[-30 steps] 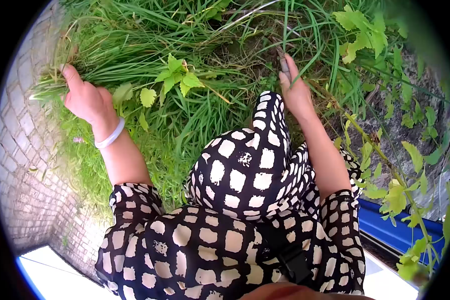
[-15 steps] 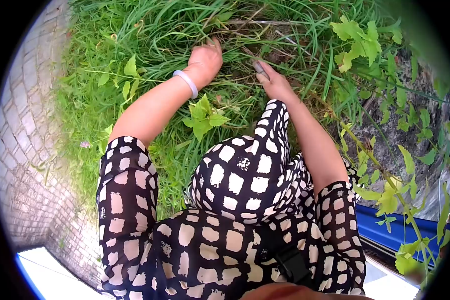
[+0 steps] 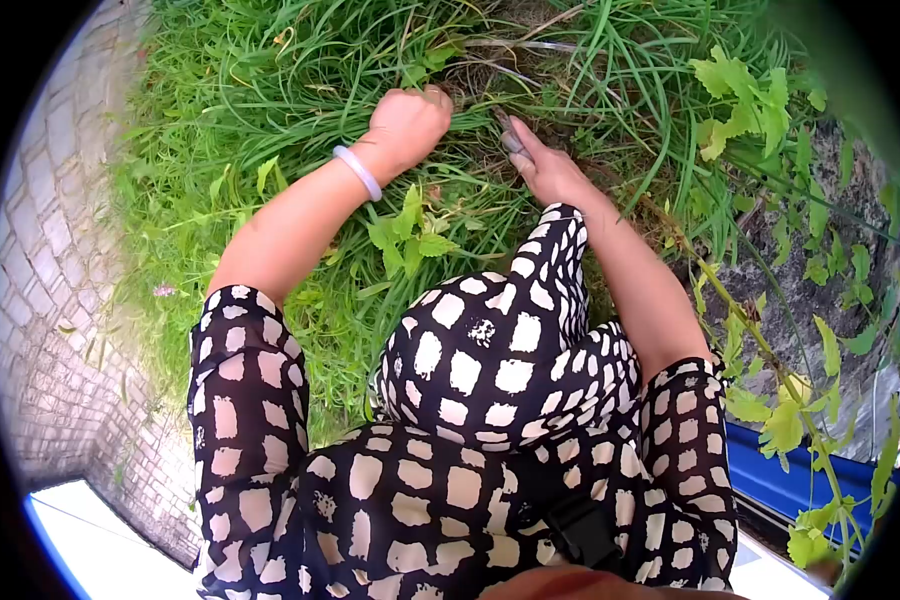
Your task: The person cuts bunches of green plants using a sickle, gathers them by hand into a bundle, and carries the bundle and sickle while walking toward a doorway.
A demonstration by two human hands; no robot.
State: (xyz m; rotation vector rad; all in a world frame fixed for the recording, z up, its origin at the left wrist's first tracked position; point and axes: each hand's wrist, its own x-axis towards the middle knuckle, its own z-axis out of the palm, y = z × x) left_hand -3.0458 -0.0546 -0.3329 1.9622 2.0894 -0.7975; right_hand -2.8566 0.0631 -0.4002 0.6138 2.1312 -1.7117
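My left hand [image 3: 408, 128], with a pale bracelet [image 3: 357, 172] on its wrist, is closed in a fist among the long green grass blades [image 3: 310, 115]. Its fingertips are turned away, so what they hold is hidden. To the right, my right hand [image 3: 553, 172] is closed around a narrow greyish thing [image 3: 513, 142], whose kind I cannot make out. A thin dark end projects from it towards the dry stems and bare soil between the hands. Just below my left hand stands a small leafy plant [image 3: 407, 232].
Leafy weeds [image 3: 745, 100] and a long yellowish stem [image 3: 735, 300] rise on the right, before a grey rock [image 3: 770, 270]. A blue object [image 3: 785, 465] lies at lower right. Brick paving [image 3: 45, 270] runs along the left. My patterned knee [image 3: 470, 350] is below my hands.
My left hand has moved slightly down, and its fingers are curled tighter. My right hand has shifted slightly right, turning so the dark end beyond its fingers shows more.
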